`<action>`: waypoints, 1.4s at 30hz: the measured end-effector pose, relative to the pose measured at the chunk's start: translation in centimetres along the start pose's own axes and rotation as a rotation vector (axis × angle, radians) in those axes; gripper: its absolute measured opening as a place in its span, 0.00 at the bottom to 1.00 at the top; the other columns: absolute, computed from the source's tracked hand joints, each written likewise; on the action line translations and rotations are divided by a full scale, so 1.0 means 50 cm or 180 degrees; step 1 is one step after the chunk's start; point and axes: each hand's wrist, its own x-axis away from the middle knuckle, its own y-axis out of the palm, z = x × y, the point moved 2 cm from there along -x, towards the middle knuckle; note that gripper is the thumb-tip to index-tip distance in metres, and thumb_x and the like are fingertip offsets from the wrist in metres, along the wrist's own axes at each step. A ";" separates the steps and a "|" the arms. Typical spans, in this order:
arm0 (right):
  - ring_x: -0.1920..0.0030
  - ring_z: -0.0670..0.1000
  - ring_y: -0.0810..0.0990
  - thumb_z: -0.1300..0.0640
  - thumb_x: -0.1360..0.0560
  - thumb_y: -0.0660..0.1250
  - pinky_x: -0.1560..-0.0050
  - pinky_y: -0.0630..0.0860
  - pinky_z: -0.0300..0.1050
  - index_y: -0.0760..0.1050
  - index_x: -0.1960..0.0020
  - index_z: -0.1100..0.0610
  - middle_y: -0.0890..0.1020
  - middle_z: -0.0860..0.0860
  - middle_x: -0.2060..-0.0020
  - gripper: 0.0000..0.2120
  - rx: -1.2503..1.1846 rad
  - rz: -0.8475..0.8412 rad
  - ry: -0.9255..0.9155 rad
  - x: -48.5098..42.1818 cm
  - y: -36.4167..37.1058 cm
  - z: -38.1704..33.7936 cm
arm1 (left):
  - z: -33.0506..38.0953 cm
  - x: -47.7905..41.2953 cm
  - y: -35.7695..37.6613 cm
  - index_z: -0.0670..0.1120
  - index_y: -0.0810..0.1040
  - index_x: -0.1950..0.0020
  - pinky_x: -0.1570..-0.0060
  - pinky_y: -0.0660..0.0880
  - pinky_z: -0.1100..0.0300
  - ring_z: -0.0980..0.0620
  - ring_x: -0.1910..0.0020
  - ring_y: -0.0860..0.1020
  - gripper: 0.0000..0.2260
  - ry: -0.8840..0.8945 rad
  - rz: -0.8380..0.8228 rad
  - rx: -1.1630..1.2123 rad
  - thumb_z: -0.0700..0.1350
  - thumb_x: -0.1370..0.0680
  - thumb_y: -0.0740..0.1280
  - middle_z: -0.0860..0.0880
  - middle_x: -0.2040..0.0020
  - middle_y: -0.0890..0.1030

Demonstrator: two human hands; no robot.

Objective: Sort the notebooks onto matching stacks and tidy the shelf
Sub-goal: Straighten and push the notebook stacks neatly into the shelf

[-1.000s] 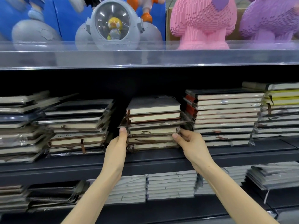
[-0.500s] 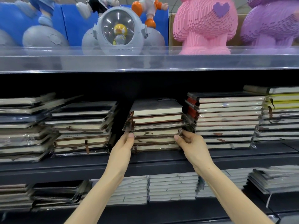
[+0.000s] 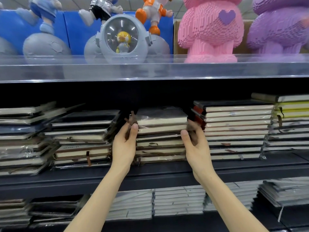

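Spanning the whole view, the dark shelf point(image 3: 167, 173) carries rows of wrapped notebooks, with a clear-fronted ledge of toys point(image 3: 122, 39) above it at twelve o'clock. At nine o'clock from the middle sits a loose skewed stack point(image 3: 82, 139). At three o'clock is a taller squarer stack point(image 3: 237, 131), with a yellow-edged pile point(image 3: 291, 111) just beyond it. Between the two stands the centre stack point(image 3: 160, 148), close to the shelf's front lip. Its top two notebooks point(image 3: 161, 121) are dark-covered and wrapped in clear film. The left hand point(image 3: 124, 146) grasps their nine o'clock end and the right hand point(image 3: 196, 144) their three o'clock end. The fingers curl round the sides, and each thumb point(image 3: 134, 128) presses on the pale page edges in front.
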 end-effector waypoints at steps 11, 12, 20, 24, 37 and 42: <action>0.34 0.37 0.68 0.46 0.22 0.59 0.36 0.64 0.30 0.64 0.27 0.51 0.70 0.39 0.34 0.25 0.0153 0.0258 0.0080 -0.002 -0.002 0.032 | -0.020 0.002 0.014 0.46 0.76 0.41 0.55 0.71 0.66 0.60 0.58 0.75 0.19 -0.0014 0.0142 -0.0365 0.54 0.18 0.51 0.51 0.56 0.79; 0.35 0.37 0.68 0.47 0.22 0.60 0.39 0.64 0.27 0.64 0.27 0.52 0.70 0.39 0.35 0.25 0.0159 0.0280 0.0095 -0.003 -0.003 0.032 | -0.019 0.002 0.014 0.48 0.77 0.45 0.58 0.70 0.66 0.58 0.61 0.75 0.17 0.0025 0.0148 -0.0425 0.54 0.18 0.51 0.46 0.59 0.79; 0.37 0.36 0.72 0.42 0.27 0.61 0.35 0.68 0.33 0.70 0.34 0.46 0.76 0.35 0.42 0.23 0.0112 0.0172 -0.0042 0.006 -0.001 0.023 | -0.008 0.001 -0.007 0.46 0.75 0.49 0.61 0.70 0.62 0.49 0.61 0.77 0.18 0.0135 -0.0090 -0.0796 0.57 0.20 0.53 0.43 0.59 0.80; 0.34 0.34 0.67 0.39 0.28 0.61 0.33 0.63 0.34 0.60 0.26 0.46 0.69 0.33 0.36 0.33 0.0066 -0.0115 0.0017 -0.007 0.009 0.013 | -0.007 0.004 -0.016 0.47 0.73 0.35 0.51 0.67 0.66 0.58 0.47 0.75 0.20 -0.0003 -0.0347 -0.0798 0.57 0.23 0.60 0.58 0.50 0.76; 0.41 0.37 0.76 0.43 0.29 0.65 0.41 0.72 0.29 0.73 0.38 0.48 0.80 0.44 0.44 0.21 -0.0090 0.0253 0.0042 -0.014 0.009 0.006 | -0.009 0.008 -0.015 0.43 0.81 0.46 0.44 0.72 0.62 0.55 0.46 0.79 0.18 0.0094 -0.0062 -0.0448 0.55 0.27 0.66 0.54 0.52 0.82; 0.40 0.36 0.74 0.44 0.26 0.62 0.35 0.70 0.36 0.71 0.37 0.47 0.78 0.40 0.43 0.19 0.0120 0.0178 0.0009 -0.009 0.012 -0.001 | -0.003 0.012 -0.017 0.48 0.79 0.45 0.43 0.73 0.65 0.59 0.46 0.78 0.20 -0.0015 -0.0128 -0.0349 0.58 0.29 0.64 0.54 0.49 0.82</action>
